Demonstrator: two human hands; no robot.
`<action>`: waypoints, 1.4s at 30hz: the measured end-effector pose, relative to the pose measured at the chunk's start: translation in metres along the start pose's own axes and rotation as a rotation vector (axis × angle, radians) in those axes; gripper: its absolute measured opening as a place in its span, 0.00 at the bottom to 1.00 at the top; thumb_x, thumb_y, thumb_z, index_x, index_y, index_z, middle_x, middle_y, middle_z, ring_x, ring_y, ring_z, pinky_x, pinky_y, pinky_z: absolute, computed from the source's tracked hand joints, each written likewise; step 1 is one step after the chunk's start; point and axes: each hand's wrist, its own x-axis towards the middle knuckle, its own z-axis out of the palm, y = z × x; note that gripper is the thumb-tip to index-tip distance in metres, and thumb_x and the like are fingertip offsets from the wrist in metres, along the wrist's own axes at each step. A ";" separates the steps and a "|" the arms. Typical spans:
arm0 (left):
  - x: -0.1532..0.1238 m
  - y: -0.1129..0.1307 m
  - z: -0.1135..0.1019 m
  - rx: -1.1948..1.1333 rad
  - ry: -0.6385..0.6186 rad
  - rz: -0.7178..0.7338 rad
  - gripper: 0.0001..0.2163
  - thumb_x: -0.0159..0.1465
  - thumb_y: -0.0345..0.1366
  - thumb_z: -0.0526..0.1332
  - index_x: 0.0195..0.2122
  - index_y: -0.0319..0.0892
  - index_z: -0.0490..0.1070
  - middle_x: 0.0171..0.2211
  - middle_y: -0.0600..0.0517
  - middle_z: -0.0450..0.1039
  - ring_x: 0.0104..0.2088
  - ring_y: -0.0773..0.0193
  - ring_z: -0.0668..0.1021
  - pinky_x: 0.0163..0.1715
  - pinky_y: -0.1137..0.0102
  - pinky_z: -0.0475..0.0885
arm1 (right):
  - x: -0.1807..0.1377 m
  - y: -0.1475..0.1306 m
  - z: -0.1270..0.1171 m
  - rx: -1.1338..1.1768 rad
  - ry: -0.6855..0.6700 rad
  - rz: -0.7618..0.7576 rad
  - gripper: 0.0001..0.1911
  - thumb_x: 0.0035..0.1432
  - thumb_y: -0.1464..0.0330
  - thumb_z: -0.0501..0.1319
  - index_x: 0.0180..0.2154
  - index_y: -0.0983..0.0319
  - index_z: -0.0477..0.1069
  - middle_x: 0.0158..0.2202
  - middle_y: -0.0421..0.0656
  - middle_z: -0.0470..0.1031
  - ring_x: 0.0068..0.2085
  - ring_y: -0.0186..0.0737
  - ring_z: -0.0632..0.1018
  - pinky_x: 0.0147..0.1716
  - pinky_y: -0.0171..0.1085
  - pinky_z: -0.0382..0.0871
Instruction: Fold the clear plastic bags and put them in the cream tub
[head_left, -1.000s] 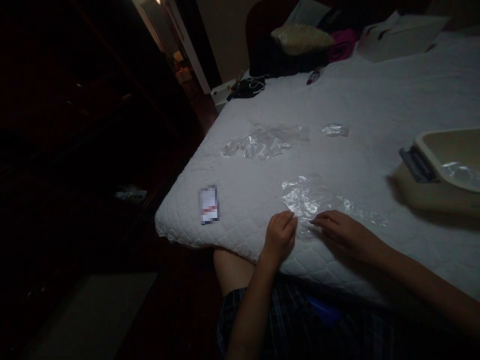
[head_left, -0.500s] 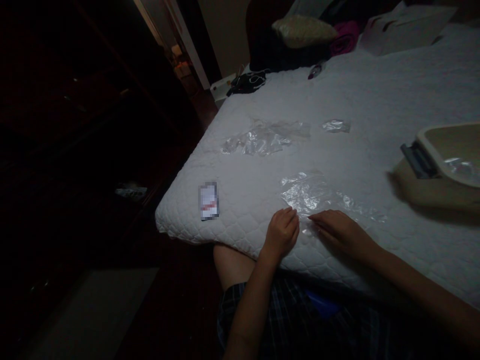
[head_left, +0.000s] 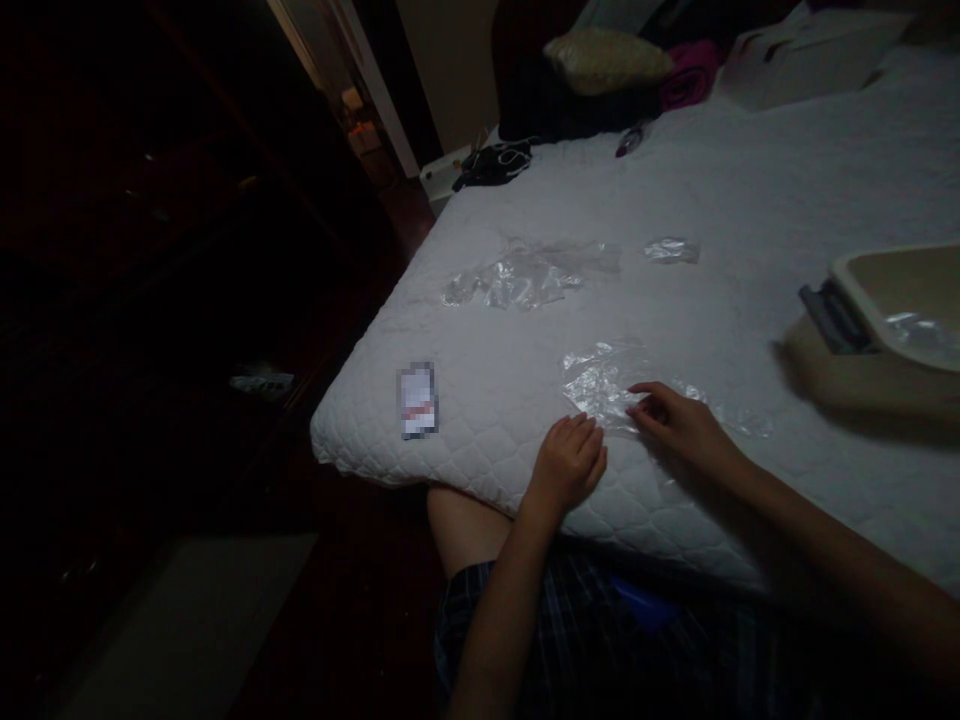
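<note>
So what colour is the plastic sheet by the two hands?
The crinkled plastic is clear, with whitish glints; the head view shows it.

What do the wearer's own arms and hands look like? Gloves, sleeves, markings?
Both left hand and right hand are gloveless; no sleeves on the visible forearms. No watch, rings or markings that I can make out, but it's dim.

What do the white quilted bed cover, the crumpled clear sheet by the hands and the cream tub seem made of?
White quilted bed cover: matt fabric, probably padded; puffy diamond pattern.
Crumpled clear sheet: thin, glossy plastic film; creases catch glints and the cover shows through.
Cream tub: probably smooth moulded plastic, with a rounded rim.
</note>
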 end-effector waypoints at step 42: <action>0.004 -0.008 0.003 -0.037 0.134 -0.076 0.11 0.64 0.32 0.54 0.47 0.39 0.66 0.53 0.43 0.68 0.56 0.58 0.69 0.54 0.57 0.67 | -0.022 -0.003 -0.026 -0.283 -0.159 -0.248 0.16 0.61 0.62 0.51 0.40 0.63 0.73 0.35 0.48 0.75 0.35 0.42 0.76 0.34 0.39 0.69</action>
